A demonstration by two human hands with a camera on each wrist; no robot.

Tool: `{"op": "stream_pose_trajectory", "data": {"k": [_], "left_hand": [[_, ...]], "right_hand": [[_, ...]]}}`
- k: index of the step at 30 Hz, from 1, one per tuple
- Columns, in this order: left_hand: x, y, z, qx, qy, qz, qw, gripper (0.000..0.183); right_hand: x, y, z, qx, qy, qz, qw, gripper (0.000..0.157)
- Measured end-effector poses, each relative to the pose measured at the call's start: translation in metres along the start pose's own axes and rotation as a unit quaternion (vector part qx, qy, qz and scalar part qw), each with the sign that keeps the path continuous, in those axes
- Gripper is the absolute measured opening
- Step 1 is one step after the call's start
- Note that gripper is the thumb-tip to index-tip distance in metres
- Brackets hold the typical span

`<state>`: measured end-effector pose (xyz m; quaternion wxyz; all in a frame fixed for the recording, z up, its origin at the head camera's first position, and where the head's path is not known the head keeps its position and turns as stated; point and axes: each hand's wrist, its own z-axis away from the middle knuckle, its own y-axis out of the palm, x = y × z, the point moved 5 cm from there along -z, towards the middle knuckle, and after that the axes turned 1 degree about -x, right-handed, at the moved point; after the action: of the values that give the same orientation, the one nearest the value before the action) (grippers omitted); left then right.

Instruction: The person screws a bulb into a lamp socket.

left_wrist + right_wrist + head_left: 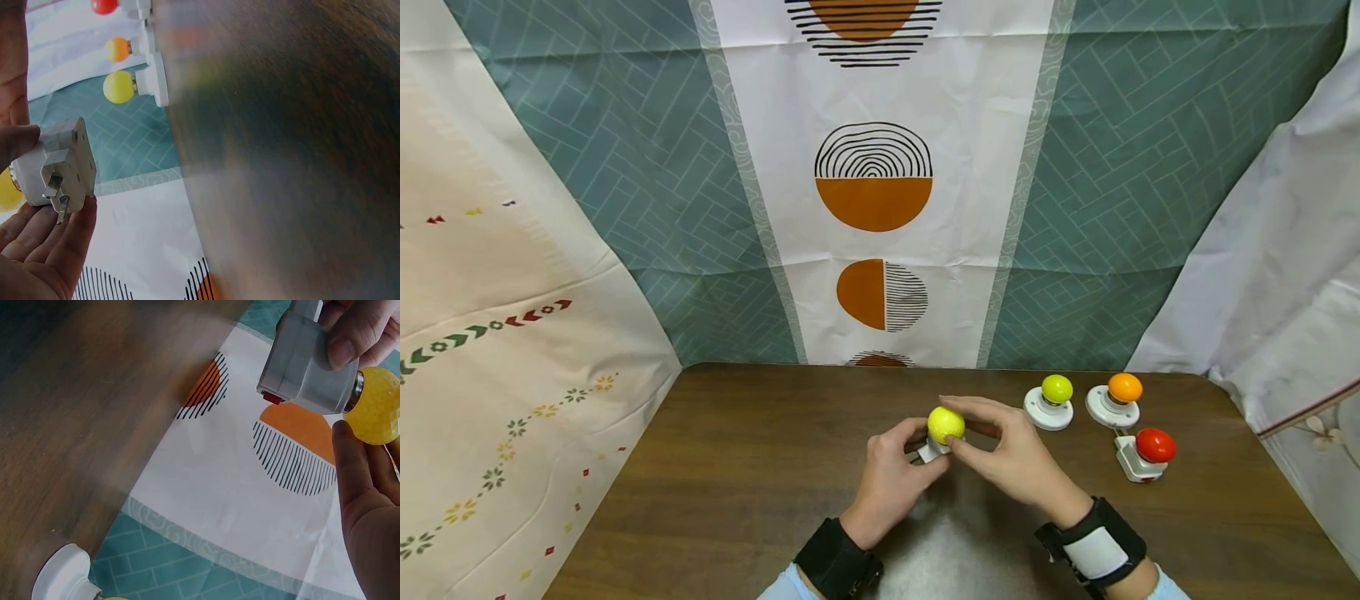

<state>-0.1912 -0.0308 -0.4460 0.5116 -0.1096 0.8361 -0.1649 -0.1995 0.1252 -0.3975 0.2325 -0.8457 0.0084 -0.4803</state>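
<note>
My left hand (895, 475) grips a white lamp socket (62, 162) between thumb and fingers, raised over the table. Two prongs stick out of the socket's back in the left wrist view, and a small red part (272, 398) shows at its edge in the right wrist view. A yellow faceted bulb (946, 424) sits in the socket's metal-collared mouth. Around that bulb, my right hand (1011, 450) has its thumb on the near side and its fingers on the far side, pinching it. Part of the bulb's far side is hidden by the fingers.
At the table's right stand a yellow-green bulb (1057, 389) and an orange bulb (1125, 387) on round white bases. Closer lies a red bulb (1155, 446) in a white socket block (1138, 467). A patterned curtain (895, 100) hangs behind the brown table (737, 467).
</note>
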Motion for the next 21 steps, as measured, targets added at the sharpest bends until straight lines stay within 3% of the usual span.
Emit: {"op": "stream_pose_trajectory", "data": {"k": [9, 21], "left_hand": [[-0.002, 0.000, -0.001, -0.001, 0.002, 0.005, 1.0000, 0.038], [-0.004, 0.000, 0.000, -0.001, 0.007, -0.001, 1.0000, 0.038]], "right_hand": [[0.036, -0.007, -0.004, -0.039, 0.016, 0.003, 0.999, 0.038], [0.036, -0.007, -0.003, -0.056, 0.021, 0.017, 0.998, 0.040]]}}
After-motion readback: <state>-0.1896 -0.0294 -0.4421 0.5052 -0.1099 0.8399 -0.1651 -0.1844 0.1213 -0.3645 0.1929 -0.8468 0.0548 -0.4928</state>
